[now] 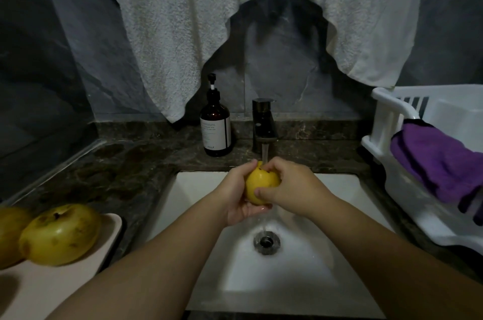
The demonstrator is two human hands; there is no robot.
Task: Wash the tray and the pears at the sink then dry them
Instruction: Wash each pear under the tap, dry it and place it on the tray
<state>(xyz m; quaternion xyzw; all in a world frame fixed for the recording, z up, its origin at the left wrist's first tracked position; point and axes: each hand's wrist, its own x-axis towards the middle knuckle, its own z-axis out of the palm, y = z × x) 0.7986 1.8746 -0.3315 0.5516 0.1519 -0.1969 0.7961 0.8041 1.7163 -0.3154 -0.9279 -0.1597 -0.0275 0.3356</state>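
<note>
Pear gets rinsed under the tap, left hand and right hand both wrapped round it. Next, probably: 2 pears wait on the tray at the sink's left edge.

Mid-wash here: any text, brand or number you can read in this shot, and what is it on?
Nothing can be read.
Soap bottle: its white label carries several lines of small print, too small and blurred to read.
Tap, rack, purple cloth, towel, tray, pears, including the one under the water: no text visible.
</note>
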